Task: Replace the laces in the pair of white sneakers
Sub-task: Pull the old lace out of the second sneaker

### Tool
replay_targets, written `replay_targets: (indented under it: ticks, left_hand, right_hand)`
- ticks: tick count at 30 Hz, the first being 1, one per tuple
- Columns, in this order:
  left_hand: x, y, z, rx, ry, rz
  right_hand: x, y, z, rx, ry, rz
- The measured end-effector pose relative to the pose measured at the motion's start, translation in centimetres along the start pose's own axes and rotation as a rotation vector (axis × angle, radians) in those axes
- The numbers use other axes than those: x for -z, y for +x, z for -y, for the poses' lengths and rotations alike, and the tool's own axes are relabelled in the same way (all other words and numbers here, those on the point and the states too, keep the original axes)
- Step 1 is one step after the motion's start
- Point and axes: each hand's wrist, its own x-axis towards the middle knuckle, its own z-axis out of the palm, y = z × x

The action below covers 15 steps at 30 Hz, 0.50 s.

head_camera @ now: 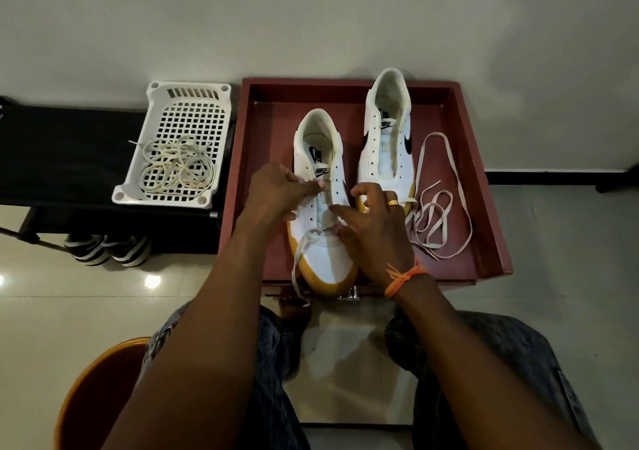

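Basket (138, 186) of old laces (178, 166) left of tray (484, 186) | spare lace (439, 214) beside far sneaker (387, 145) | both grips pinch near sneaker's (321, 252) lace (300, 252)

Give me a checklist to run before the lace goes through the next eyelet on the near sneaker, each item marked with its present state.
1. Near sneaker sits flat in the red tray, toe toward the person: ok.
2. Left hand pinches the lace at the upper eyelets: ok.
3. Right hand steadies the sneaker's other side: ok; whether it holds a lace end, cannot tell.
4. New lace is started at the bottom eyelets, one tail hanging over the tray's front edge: ok.
5. Both tails even in length: cannot tell.
6. Far sneaker laced: not ok; eyelets empty, its spare lace lies loose beside it.
7. Old laces set aside in the white basket: ok.
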Motion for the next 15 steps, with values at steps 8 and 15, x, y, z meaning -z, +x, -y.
replay_targets:
  ticks: [8,15]
  left_hand:
    - [0.0,0.0,-0.4,-0.027,0.058,-0.034]
    - [0.7,0.2,-0.1,-0.025,0.024,-0.032]
  right_hand:
    - [-1.4,-0.1,1.0,-0.039,0.117,-0.073]
    - [0.6,0.5,-2.9,-0.513,0.296,-0.475]
